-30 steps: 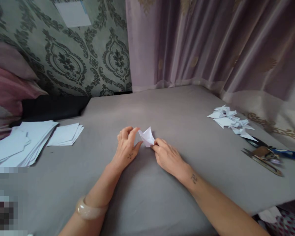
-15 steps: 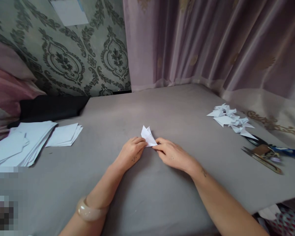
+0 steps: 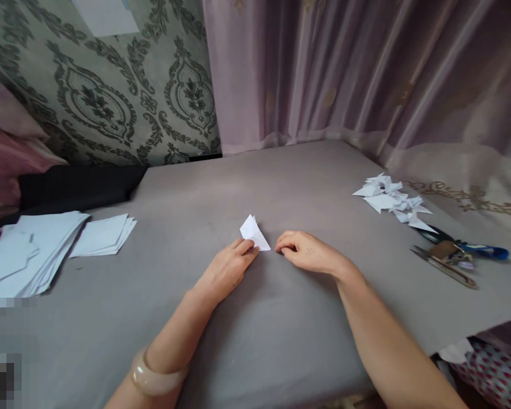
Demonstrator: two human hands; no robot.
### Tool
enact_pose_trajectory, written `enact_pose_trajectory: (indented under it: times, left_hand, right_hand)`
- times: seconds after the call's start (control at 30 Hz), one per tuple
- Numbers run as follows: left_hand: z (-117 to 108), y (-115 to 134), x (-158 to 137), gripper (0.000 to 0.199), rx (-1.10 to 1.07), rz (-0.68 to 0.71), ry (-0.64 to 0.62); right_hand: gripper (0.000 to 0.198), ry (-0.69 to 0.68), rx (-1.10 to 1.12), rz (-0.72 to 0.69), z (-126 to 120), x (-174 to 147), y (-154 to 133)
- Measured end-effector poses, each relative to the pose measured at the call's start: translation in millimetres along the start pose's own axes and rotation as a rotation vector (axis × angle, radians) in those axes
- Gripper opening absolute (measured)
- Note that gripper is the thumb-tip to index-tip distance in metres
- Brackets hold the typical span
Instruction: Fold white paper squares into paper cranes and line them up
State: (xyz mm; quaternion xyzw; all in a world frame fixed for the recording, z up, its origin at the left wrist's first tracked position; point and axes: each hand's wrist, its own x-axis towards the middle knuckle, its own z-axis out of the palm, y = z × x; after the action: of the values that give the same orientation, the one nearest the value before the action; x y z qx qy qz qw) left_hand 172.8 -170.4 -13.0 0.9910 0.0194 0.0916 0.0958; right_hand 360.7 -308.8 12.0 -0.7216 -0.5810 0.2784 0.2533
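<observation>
A small piece of folded white paper lies in the middle of the grey-covered table, with pointed flaps at its far end and a sharp corner toward the right. My left hand holds its near left part, fingertips pressed on the paper. Just right of that sharp corner is my right hand, fingers curled together and apart from the paper. Nothing shows between those fingers.
Several folded white paper shapes lie in a heap at the right. Near them are scissors and a blue-handled tool. At the left lie large paper sheets, a smaller paper stack and black cloth.
My right hand has let go of the folded paper's right corner and moved a little to the right. My left hand stays on the paper. The view has shifted slightly.
</observation>
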Motion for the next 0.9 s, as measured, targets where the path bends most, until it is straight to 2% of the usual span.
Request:
enact_pose_trajectory:
  times: [0.27, 0.47, 0.7, 0.9]
  left_hand:
    - [-0.2, 6.8, 1.6, 0.051, 0.030, -0.033, -0.018]
    - [3.0, 8.2, 3.4, 0.059, 0.081, -0.045, 0.029]
    - [1.1, 3.2, 2.1, 0.032, -0.047, -0.120, 0.136]
    - [3.0, 2.3, 2.1, 0.024, -0.078, -0.141, 0.197]
  right_hand:
    - [0.029, 0.059, 0.017, 0.046, 0.6, -0.2, -3.4]
    - [0.031, 0.096, 0.043, 0.117, 2.8, 2.1, -7.5]
    - [0.027, 0.180, 0.047, 0.115, 7.5, 3.6, -15.1]
    - [0.017, 0.273, -0.002, 0.128, 29.2, 9.7, -26.2]
